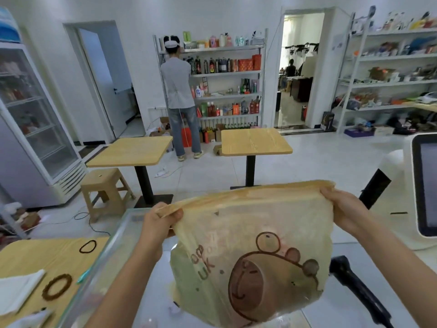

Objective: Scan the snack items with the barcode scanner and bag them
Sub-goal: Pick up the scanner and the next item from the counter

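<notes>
Fingers (173, 213) of the left hand (160, 223) pinched tight on the top edge of the bag (248, 252); those of the right hand (343, 209) curled over the far corner of the same edge. Held up above the counter (335, 313), stretched flat between the two grips, mouth not seen open. Thin, see-through film printed with a cartoon animal. Scanner (354, 290) lying on the counter just below and right of the bag, untouched. No snacks to be made out; possibly hidden behind the bag, cannot tell.

Likely step: getting the mouth open before anything goes in.

Risks from here:
- Pulling the corners apart too hard and tearing the thin film along the edge.
- Rubbing at one layer only and never parting the two sides.
- Letting go with one hand and having the bag droop over the scanner or slide off the counter.
- Brushing the scanner with the hanging bottom and nudging it toward the edge.

Safer to ease the pull, roll the edge between thumb and finger, and hold one grip firm while working the other.
</notes>
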